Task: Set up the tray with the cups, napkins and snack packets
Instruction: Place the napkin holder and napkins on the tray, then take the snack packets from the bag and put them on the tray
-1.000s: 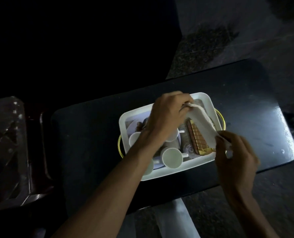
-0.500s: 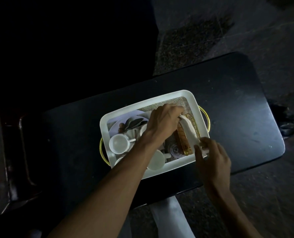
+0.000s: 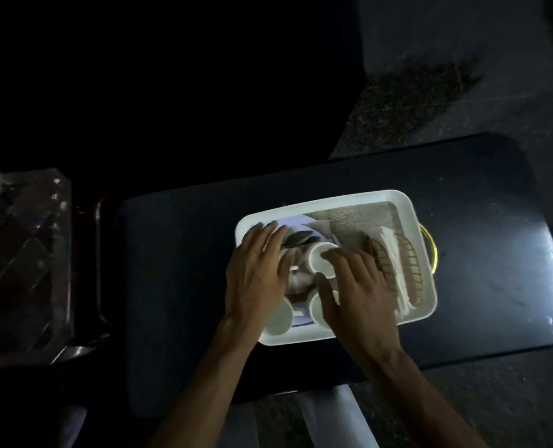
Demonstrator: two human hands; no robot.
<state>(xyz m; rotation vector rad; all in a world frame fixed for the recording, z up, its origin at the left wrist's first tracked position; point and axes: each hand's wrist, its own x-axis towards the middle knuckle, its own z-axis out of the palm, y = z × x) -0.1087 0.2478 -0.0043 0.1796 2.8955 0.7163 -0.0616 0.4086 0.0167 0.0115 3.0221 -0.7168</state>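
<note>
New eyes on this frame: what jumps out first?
The bright white tray stands out mid-frame on the dark table in a dim scene. The left hand and right hand are spread over the white cups in its left half. White napkins stand in a gold wire holder at its right end.

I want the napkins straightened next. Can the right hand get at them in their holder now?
Probably yes. The right hand sits over the cups right beside the napkins, which stand uncovered in the gold holder, with nothing between.
</note>
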